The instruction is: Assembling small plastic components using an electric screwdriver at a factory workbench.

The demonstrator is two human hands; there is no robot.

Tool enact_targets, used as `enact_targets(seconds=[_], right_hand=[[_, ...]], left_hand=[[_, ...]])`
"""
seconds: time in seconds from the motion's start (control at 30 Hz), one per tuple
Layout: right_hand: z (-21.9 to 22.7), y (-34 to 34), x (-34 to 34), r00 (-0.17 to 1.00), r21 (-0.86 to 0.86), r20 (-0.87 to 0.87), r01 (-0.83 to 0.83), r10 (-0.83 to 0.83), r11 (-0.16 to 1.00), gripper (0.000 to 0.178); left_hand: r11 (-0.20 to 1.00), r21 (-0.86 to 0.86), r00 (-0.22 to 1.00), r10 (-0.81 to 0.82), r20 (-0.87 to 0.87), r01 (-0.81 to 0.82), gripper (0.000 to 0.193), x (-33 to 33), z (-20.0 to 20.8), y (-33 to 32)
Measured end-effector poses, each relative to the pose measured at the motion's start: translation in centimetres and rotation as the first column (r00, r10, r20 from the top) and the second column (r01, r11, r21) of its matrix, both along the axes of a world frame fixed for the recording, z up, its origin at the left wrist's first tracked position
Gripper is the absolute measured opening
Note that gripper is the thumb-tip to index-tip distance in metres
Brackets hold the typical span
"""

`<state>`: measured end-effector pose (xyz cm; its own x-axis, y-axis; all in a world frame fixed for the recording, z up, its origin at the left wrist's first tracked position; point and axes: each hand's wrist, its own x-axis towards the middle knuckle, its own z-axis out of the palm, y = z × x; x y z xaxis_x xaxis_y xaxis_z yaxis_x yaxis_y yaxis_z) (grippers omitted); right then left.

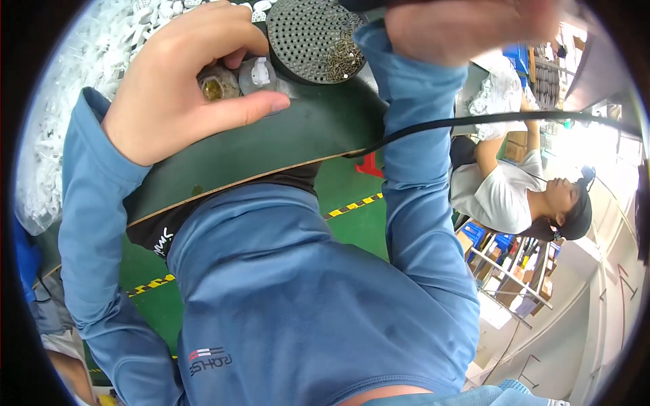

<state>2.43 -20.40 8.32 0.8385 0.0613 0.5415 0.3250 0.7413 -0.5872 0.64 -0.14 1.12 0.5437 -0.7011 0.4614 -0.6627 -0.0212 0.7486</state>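
Observation:
My left hand (pixel 179 78) arches over the near edge of the work surface, thumb stretched out and fingers bent, with a gap between them. Beneath its fingers sits a small round holder with a yellowish centre (pixel 214 89). Beside that, just past the thumb, stands a clear holder with a small white plastic part (pixel 260 72); I see no firm grip on either. My right hand (pixel 467 30) is raised at the upper edge and smeared by motion, its fingers partly cut off. Between the hands lies a round dark tray full of holes (pixel 308 40), with small metal screws (pixel 344 59) heaped on its right side.
Many white plastic parts (pixel 88 74) in clear bags fill the left. A black cable (pixel 514 116) crosses my right forearm. The green tabletop (pixel 298 128) ends close to my body. A co-worker in a white shirt (pixel 508 196) is at the right, near shelves with boxes (pixel 514 271).

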Motion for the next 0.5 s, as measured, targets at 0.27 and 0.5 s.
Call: enact_targets(seconds=[0.27, 0.5], right_hand=[[-2.1, -2.3, -2.5, 0.99, -0.247, 0.066, 0.137, -0.124, 0.959, 0.098], [-2.1, -0.5, -2.7, 0.99, 0.07, -0.12, 0.079, -0.071, 0.994, 0.095]], left_hand=[[0.999, 0.007, 0.988, 0.04, 0.15, -0.041, 0.03, 0.1, -0.5, 0.0], [0.998, 0.048, 0.988, 0.022, 0.154, -0.03, 0.028, 0.4, -0.4, 0.0]])
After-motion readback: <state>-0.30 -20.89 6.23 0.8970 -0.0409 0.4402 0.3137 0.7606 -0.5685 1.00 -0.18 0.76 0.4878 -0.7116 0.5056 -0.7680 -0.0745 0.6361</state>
